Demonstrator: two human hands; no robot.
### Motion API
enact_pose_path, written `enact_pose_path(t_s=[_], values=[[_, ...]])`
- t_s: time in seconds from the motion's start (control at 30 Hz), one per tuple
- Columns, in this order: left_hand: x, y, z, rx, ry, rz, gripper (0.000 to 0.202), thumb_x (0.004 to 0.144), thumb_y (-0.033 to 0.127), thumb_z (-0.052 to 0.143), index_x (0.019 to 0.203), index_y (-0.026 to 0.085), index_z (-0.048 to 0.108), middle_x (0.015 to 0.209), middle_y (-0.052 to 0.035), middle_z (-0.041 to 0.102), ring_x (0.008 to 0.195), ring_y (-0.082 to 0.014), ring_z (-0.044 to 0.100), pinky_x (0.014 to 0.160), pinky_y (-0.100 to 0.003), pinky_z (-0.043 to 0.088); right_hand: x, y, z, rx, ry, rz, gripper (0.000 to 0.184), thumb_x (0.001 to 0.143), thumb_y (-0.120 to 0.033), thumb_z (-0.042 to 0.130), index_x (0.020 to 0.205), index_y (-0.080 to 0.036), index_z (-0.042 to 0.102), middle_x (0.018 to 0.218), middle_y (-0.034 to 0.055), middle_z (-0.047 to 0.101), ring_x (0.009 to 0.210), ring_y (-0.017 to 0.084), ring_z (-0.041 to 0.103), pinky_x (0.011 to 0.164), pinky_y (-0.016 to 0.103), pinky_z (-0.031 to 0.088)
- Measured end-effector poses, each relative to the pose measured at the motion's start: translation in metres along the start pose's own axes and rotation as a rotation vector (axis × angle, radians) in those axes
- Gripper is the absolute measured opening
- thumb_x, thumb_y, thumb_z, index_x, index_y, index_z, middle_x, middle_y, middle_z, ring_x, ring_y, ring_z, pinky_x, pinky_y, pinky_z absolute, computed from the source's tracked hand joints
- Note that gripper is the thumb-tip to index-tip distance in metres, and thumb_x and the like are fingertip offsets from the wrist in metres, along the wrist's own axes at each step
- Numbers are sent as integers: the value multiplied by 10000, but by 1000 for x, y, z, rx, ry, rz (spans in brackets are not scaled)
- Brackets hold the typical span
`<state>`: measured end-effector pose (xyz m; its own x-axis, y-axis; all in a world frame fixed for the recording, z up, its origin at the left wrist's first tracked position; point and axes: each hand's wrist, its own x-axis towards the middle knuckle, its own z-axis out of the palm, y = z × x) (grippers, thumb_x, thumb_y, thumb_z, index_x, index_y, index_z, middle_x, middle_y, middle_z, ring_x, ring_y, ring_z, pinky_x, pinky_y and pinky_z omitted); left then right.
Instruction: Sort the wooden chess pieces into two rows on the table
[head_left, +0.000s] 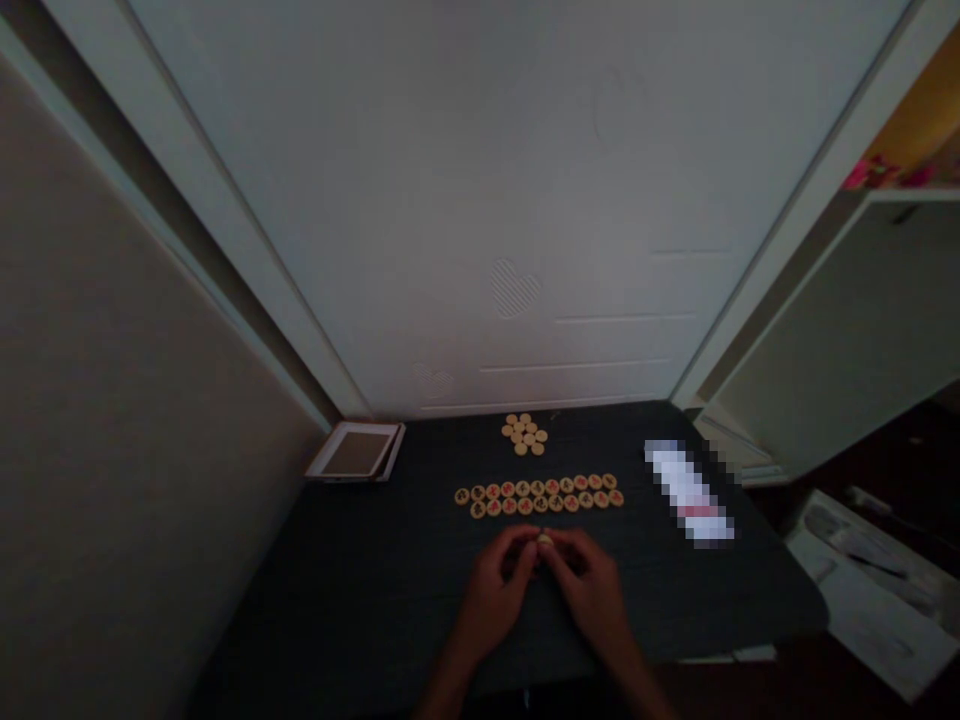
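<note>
Both my left hand [501,575] and my right hand [583,575] are closed, fingertips together around one pale round xiangqi piece [545,540] near the table's front. Fingers cover most of it, so its marking is hidden. Just beyond my hands lie two rows of xiangqi pieces, a front row [541,503] and a back row [538,488], marked with red and dark characters. Farther back, several blank-side-up xiangqi pieces [529,440] are gathered in a loose cluster.
The dark table [375,580] stands against a white panel [480,200] with heart patterns. A framed, box-like item [356,452] sits at the back left. A pixelated bright object [686,492] lies at the right. Beyond the right edge, a white box [877,590] rests lower down.
</note>
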<state>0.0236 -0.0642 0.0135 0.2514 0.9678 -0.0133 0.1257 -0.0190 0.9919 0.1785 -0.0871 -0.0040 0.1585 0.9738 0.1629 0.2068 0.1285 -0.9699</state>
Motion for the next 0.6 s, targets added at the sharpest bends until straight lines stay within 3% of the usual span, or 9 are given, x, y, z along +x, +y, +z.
enact_pose_path(t_s=[0.37, 0.6], values=[[1, 3, 4, 72, 28, 33, 241, 918, 413, 626, 1061, 234, 699, 1016, -63, 749, 934, -227, 696, 837, -342, 560, 4, -4, -4, -76, -18, -118, 249, 970, -397, 585, 1068, -264, 772, 1036, 74, 764, 955, 243, 724, 874, 364, 580], [2, 4, 1, -2, 19, 3, 242, 927, 426, 615, 1022, 215, 686, 1006, -70, 745, 946, -231, 700, 841, -334, 562, 2, -8, -2, -28, -12, -131, 233, 955, -349, 600, 1111, -245, 739, 1057, 90, 731, 945, 233, 714, 825, 344, 606]])
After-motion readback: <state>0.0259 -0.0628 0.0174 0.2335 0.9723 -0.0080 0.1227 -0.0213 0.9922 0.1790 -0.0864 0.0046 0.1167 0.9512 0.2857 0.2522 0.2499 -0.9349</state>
